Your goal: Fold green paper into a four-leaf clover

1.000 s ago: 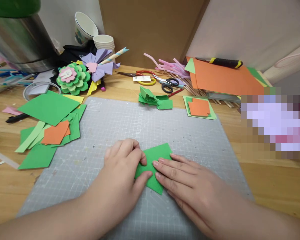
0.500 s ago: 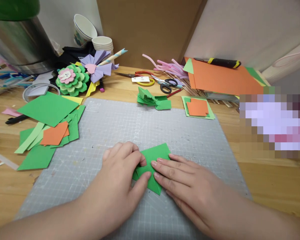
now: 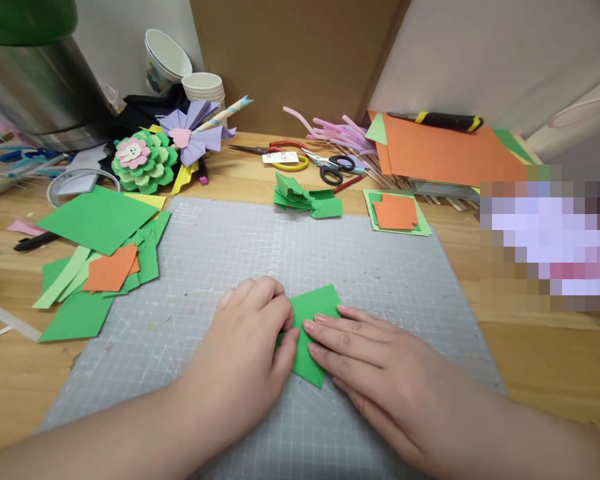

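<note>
A folded piece of green paper (image 3: 314,307) lies on the grey cutting mat (image 3: 220,253) in front of me. My left hand (image 3: 250,333) pinches its left edge between thumb and curled fingers, which cover that part of the paper. My right hand (image 3: 380,360) rests flat on the paper's right side, fingers stretched out and pressing it to the mat. Farther back on the mat's edge sits a small bundle of folded green paper (image 3: 307,199).
Green paper sheets (image 3: 100,217) and an orange scrap (image 3: 111,268) overlap the mat's left edge. At the back are scissors (image 3: 333,170), a paper flower (image 3: 143,160), paper cups (image 3: 203,83) and a cutter (image 3: 447,121) on orange paper (image 3: 440,153). Small paper squares (image 3: 396,212) lie back right.
My left hand has shifted slightly right over the paper, and its thumb has closed up against the fingers at the left edge. The right hand stays put.
</note>
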Available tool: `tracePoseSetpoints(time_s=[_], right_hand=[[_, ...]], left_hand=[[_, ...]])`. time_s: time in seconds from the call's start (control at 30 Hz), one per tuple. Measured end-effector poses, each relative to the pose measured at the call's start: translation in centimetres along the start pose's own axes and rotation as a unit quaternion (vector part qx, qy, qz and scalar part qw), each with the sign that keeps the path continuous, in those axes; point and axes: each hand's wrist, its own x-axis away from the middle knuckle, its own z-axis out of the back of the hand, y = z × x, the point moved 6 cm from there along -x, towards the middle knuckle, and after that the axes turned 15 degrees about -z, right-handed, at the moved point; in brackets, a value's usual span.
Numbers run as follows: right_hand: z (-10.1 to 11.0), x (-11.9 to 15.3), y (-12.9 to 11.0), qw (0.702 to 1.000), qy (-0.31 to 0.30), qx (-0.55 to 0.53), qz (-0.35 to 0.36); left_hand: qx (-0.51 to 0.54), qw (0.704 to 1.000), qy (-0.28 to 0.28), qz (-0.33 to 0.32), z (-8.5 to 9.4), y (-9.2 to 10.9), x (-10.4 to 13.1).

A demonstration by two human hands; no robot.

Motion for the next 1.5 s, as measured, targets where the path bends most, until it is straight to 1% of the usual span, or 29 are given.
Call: tracePoseSetpoints(time_s=[0.2, 0.53, 0.73, 0.97, 1.07, 1.2, 1.33, 1.5], right_hand=[[0.1, -0.1, 0.1, 1.0, -0.016, -0.019, -0.008], [0.4, -0.1, 0.0, 0.999, -0.005, -0.034, -0.011], [0.4, -0.1, 0.1, 0.999, -0.014, -0.036, -0.004], [0.6, -0.3, 0.2, 0.998, -0.015, -0.055, -0.013], [0.3, -0.2, 0.1, 0.999, -0.015, -0.038, -0.007], [-0.6, 0.0, -0.3, 1.0, -0.009, 0.012, 0.001], [-1.2, 0.3, -0.8, 0.999, 0.016, 0.047, -0.003], [-1.5, 0.5, -1.0, 0.998, 0.036, 0.059, -0.002]], left_hand=[[0.013, 1.0, -0.01, -0.003, -0.1, 0.1, -0.1], [0.009, 1.0, -0.007, -0.001, -0.1, -0.1, -0.2], [0.006, 1.0, -0.011, -0.004, -0.1, 0.1, -0.1], [-0.001, 1.0, -0.019, -0.001, -0.1, 0.3, 0.0], [-0.005, 1.0, -0.019, -0.001, -0.1, 0.2, -0.1], [-0.011, 1.0, -0.021, -0.001, -0.3, 0.1, -0.1], [-0.018, 1.0, -0.023, -0.004, -0.4, 0.2, -0.1], [-0.011, 1.0, 0.003, -0.016, 0.1, 0.7, 0.7]])
